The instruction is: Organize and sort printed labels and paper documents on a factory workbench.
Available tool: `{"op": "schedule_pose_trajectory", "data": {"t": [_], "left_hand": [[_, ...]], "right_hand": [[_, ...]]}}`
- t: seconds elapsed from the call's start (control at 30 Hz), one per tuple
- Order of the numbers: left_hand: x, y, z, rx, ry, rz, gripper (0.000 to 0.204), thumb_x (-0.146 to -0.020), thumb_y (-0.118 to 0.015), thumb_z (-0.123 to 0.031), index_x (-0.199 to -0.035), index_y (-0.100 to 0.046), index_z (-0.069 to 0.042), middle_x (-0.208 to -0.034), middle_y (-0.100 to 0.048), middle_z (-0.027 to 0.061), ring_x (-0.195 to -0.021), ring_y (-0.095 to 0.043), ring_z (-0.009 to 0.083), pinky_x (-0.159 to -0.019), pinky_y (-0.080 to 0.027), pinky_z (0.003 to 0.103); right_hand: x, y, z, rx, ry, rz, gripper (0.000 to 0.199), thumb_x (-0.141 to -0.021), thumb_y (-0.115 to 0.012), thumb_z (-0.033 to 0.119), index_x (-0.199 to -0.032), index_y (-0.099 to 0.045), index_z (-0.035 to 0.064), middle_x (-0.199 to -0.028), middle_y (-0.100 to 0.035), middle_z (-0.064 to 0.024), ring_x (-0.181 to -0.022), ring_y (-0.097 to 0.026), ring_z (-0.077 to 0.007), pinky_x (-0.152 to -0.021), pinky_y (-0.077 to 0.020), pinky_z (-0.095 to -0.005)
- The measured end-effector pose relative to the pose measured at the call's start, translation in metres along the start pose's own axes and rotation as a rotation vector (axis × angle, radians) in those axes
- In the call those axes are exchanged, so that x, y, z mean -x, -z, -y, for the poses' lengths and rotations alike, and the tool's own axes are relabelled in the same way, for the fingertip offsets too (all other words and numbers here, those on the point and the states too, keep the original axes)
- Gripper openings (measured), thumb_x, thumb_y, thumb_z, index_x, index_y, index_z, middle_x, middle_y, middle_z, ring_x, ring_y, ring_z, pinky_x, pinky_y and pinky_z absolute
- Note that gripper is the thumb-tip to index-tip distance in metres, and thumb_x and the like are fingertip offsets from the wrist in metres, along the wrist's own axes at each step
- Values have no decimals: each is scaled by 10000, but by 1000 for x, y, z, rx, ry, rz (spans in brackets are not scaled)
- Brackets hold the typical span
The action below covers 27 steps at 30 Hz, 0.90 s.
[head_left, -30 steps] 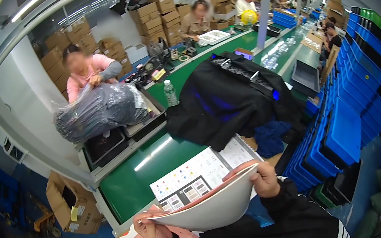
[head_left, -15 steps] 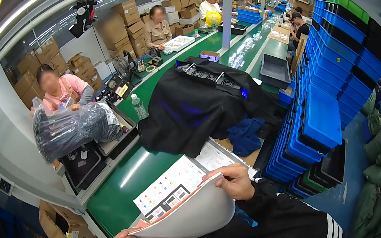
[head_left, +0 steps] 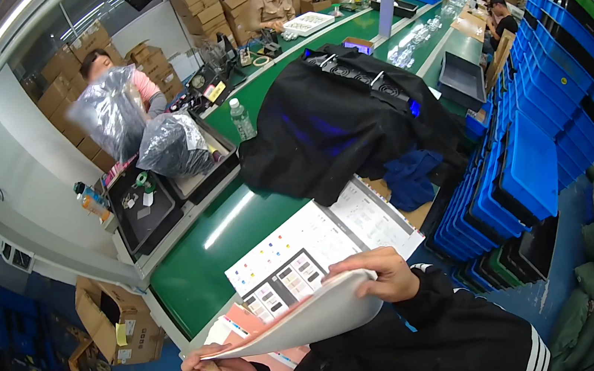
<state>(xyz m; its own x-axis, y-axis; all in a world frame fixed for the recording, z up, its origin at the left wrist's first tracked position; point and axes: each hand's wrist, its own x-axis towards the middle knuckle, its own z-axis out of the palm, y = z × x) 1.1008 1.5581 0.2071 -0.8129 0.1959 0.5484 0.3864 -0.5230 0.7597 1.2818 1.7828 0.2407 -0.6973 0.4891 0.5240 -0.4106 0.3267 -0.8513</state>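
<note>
A limp stack of paper sheets [head_left: 315, 324], white underneath with a pinkish edge, sags between my two hands. My left hand [head_left: 220, 370] pinches its near left corner. At the far right end my right hand [head_left: 385, 273] grips it, thumb below and fingers on top. Just beyond, a printed sheet [head_left: 258, 262] with small coloured pictures and dark panels lies on the green bench [head_left: 206, 265]. Beside it is another printed sheet [head_left: 372, 213]. Pink printed sheets [head_left: 243, 320] show below and behind the stack, partly covered by it.
A black cloth [head_left: 333, 120] drapes a device with fans. A clear bottle [head_left: 242, 121] stands left of it. Stacked blue crates [head_left: 506, 180] rise at right. Across the bench, a person handles a plastic-wrapped bundle [head_left: 111, 116] beside black trays [head_left: 143, 213]. An open carton [head_left: 124, 328] sits on the floor.
My view has shifted, so the bench appears farther right. The stack is now held flatter, baring more of the printed and pink sheets. The person across has raised a plastic-wrapped bundle.
</note>
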Motion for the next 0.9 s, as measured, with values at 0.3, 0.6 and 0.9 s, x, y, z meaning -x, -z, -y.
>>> {"op": "schedule_pose_trajectory", "data": {"t": [0.3,0.6,0.9], "left_hand": [[7,6,6,-11,26,-255,90,-1009,-393,-176,-1000,-463,-118,-734,-532,47,-637,-504,117,-669,-399,227],[9,15,12,-33,107,-146,173,-1009,-418,-266,-990,-507,-119,-916,-492,-3,-834,-482,91,-841,-381,239],[34,22,9,87,252,-434,127,-887,-456,7,-973,-519,-63,-921,-544,95,-786,-526,149,-754,-444,245]], "right_hand": [[8,6,-5,151,-105,51,190,-699,-680,4,-882,-684,-47,-818,-708,-132,-560,-629,-193,-542,-474,-235],[10,-9,-6,250,-124,-124,86,-660,-668,-31,-745,-670,-43,-626,-649,-110,-445,-501,-181,-461,-381,-256],[34,17,-14,389,-271,79,247,-770,-590,216,-698,-598,-20,-628,-554,-83,-532,-424,-181,-533,-357,-292]]}}
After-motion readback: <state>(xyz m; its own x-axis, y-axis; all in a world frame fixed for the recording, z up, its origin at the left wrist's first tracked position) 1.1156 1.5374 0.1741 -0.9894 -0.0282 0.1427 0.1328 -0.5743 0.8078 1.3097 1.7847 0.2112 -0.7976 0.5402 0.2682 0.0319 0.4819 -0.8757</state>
